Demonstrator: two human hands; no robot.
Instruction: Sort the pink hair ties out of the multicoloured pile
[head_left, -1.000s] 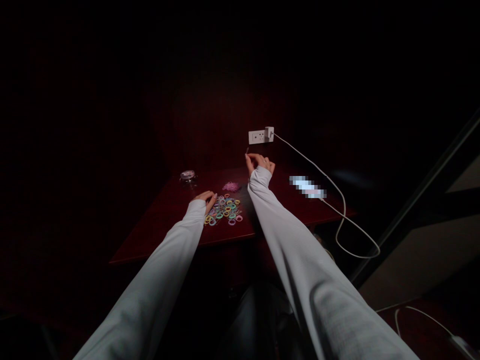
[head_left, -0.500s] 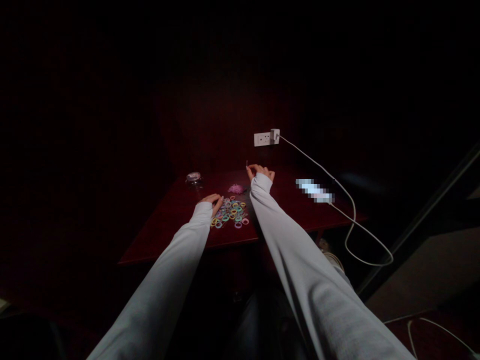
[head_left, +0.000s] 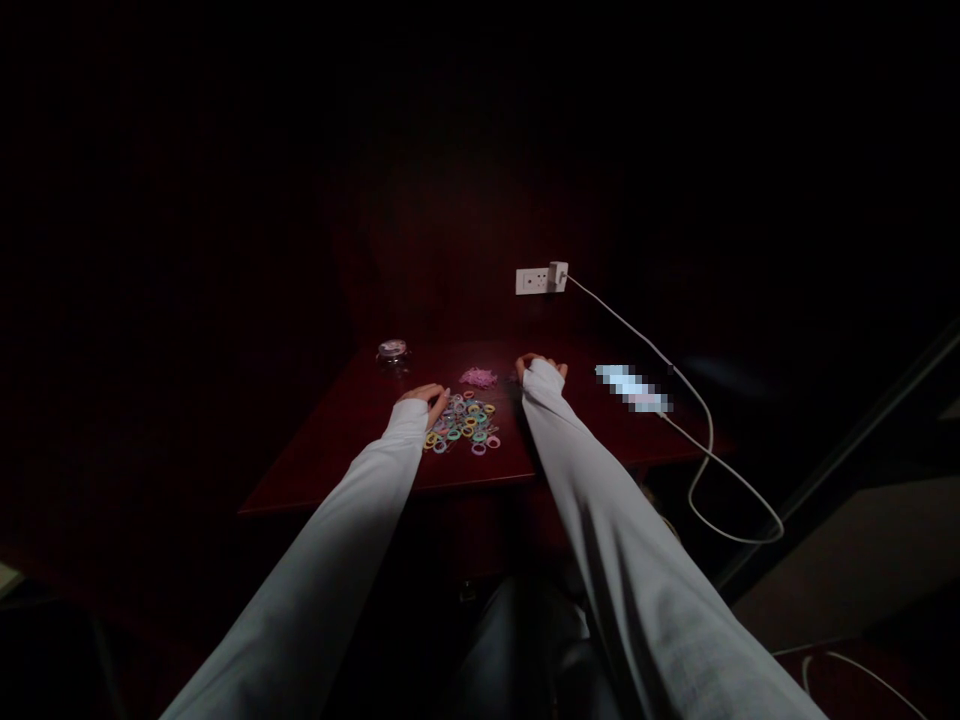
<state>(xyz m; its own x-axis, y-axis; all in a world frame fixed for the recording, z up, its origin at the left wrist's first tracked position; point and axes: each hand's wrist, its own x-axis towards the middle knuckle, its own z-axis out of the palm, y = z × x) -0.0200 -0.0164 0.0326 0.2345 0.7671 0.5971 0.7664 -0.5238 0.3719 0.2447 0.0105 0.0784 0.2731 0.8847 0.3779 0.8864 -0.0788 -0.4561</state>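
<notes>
A loose pile of pastel hair ties in yellow, green, pink and purple lies near the table's front edge, with small thin pieces among them. My left hand rests at the pile's left edge, fingers stretched over it, nothing visible in them. Behind the ties sits a small heap of pink bands. Just right of that heap, my right hand is low at the tabletop with curled fingers. Its fingertips are mostly hidden, beside some small dark pieces too dim to identify.
A clear lidded jar stands at the back left of the dark red table. A lit phone, blurred out, lies to the right. Its white cable loops past the table edge and up to a charger in the wall socket.
My right hand has come down to the table and slightly right; the thin piece it pinched upright is now out of sight. My left hand stays by the hair ties.
</notes>
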